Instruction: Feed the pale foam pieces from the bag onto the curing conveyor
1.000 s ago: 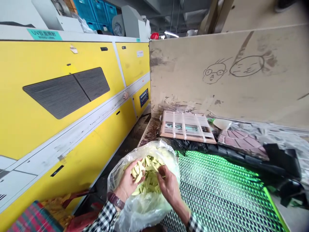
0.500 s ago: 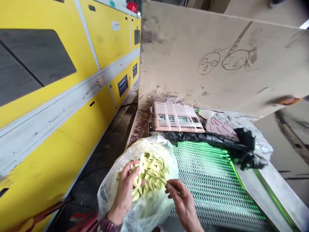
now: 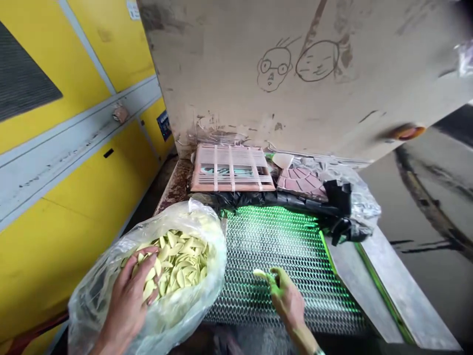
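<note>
Green-lit wire mesh [image 3: 281, 256] beside a clear plastic bag [image 3: 99, 315] of pale yellow slices [image 3: 177, 261]: left hand [image 3: 127, 301] in them, fingers spread.
Right hand [image 3: 286, 296], fingertips pinched on one slice [image 3: 260, 273] above the mesh; beyond — a slatted board [image 3: 232, 167], a drawn-on cardboard sheet [image 3: 236, 84], a yellow machine [image 3: 74, 64].

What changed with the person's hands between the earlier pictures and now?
The right hand has moved away from the plastic bag, rightward over the green-lit wire mesh, pinching one pale slice. The left hand remains among the pale slices in the bag; the slatted frame stays put.
</note>
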### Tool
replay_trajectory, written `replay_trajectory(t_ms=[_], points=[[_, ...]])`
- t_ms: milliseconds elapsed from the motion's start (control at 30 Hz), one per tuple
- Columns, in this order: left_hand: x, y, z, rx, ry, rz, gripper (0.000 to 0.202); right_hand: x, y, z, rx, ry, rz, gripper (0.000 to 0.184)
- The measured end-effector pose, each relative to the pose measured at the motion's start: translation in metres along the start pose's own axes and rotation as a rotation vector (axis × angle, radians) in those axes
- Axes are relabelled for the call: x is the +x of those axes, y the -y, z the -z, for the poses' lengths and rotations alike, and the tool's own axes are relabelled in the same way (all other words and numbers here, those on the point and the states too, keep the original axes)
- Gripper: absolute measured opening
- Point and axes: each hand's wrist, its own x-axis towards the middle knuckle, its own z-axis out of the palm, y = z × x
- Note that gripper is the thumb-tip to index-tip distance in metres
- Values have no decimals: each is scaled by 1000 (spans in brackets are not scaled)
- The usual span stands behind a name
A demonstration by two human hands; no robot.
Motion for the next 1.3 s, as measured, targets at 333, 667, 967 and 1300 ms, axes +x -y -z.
replay_trajectory(t_ms=[333,667,967,1300], points=[[-104,57,-121,116,546,145,53,-10,75,44,799,724,162,38],[-99,112,-154,-89,444,287,53,40,-45,39,41,143,267,34],[-97,139,-187,-90,612,245,54,-22,1,46,628,573,2,47],[-77,150,-179,-65,532,293,63,19,-42,43,-103,182,193,43]])
